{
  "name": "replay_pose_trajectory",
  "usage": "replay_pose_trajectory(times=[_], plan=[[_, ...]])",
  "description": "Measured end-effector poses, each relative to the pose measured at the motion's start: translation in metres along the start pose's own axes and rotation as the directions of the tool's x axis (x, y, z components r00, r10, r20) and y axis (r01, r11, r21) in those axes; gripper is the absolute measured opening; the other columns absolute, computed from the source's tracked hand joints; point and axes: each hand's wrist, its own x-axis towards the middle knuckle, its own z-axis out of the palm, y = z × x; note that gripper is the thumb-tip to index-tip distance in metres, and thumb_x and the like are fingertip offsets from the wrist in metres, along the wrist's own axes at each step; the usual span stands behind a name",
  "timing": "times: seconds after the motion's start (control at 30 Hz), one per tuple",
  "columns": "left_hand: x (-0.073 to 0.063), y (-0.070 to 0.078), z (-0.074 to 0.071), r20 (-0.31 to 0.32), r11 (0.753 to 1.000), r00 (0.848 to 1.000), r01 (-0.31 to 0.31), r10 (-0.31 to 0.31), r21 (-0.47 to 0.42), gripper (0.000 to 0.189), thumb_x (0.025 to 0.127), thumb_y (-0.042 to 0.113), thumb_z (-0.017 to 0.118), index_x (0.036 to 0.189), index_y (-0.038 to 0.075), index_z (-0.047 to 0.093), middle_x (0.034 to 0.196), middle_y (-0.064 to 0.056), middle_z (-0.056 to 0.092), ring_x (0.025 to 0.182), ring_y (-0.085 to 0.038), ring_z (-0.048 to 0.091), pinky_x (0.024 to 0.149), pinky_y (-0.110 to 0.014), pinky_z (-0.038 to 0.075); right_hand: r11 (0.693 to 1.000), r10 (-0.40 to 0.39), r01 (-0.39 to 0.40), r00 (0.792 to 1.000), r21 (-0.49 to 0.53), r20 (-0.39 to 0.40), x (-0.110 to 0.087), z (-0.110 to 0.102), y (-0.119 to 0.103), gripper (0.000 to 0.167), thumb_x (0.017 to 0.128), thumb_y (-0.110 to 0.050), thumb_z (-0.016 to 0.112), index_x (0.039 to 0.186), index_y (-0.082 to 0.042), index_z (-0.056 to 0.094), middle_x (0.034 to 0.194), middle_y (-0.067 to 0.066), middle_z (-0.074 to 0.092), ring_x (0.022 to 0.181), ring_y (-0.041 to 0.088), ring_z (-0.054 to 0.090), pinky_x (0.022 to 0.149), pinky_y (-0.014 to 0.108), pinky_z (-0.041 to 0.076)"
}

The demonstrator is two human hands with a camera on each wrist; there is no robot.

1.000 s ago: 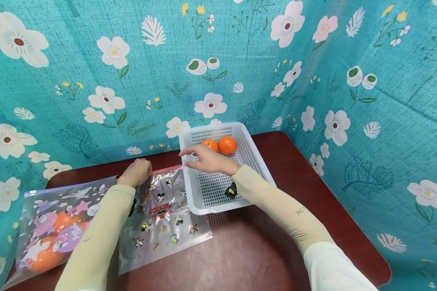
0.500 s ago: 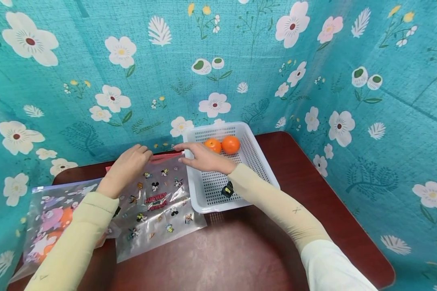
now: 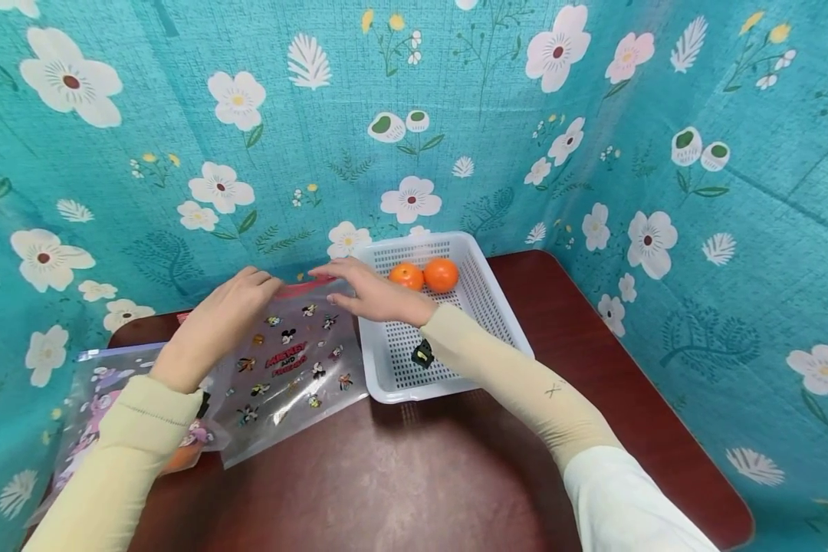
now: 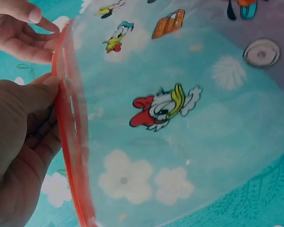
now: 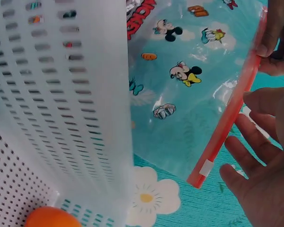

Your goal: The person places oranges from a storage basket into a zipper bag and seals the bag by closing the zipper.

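Observation:
A clear zip bag [image 3: 297, 368] printed with cartoon figures has a red zip strip along its top edge. My left hand [image 3: 221, 314] pinches that strip between thumb and fingers, as the left wrist view shows closely. My right hand [image 3: 379, 291] is beside the strip's other end, thumb tip at its edge and fingers loosely spread; whether it touches is hard to tell. A white slider [image 5: 207, 168] is at the strip's end in the right wrist view. The bag is raised at the top and looks flat.
A white perforated basket [image 3: 379, 395] stands right of the bag, holding an orange [image 3: 441, 275] and another orange [image 3: 405, 276]. Left, partly under my left arm, lies a purple-zipped bag [image 3: 103, 383] with orange things inside. A floral cloth [image 3: 414, 169] hangs behind the brown table [image 3: 400, 475].
My left hand has lifted the red-zipped bag's top edge off the table, toward the cloth. My right hand has shifted left from above the basket to the zip strip.

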Motion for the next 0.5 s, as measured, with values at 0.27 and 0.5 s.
replay_pose_trajectory(times=[0.27,0.5], plan=[[-0.010,0.000,-0.008,-0.051,0.998,0.998,-0.033,0.030,-0.048,0.038,0.077,-0.018,0.076,0.110,0.000,0.071,0.109,-0.013,0.068,0.106,-0.029,0.059,0.087,-0.045,0.056,0.996,-0.092,0.093,0.993,-0.007,0.068,-0.003,-0.009,-0.018,0.029,0.104,-0.018,0.057,0.130,-0.011,0.069,0.117,0.003,0.062,0.098,0.014,0.057,0.086,0.024,0.046],[-0.014,-0.005,-0.015,-0.163,0.981,0.983,-0.112,0.086,-0.160,0.037,0.074,-0.020,0.076,0.098,0.007,0.070,0.106,-0.004,0.067,0.101,-0.018,0.060,0.079,-0.037,0.056,0.978,-0.177,0.158,0.974,0.138,0.139,-0.012,-0.022,-0.036,0.036,0.104,-0.004,0.046,0.135,-0.003,0.065,0.101,0.011,0.068,0.075,0.011,0.053,0.071,0.023,0.044]])
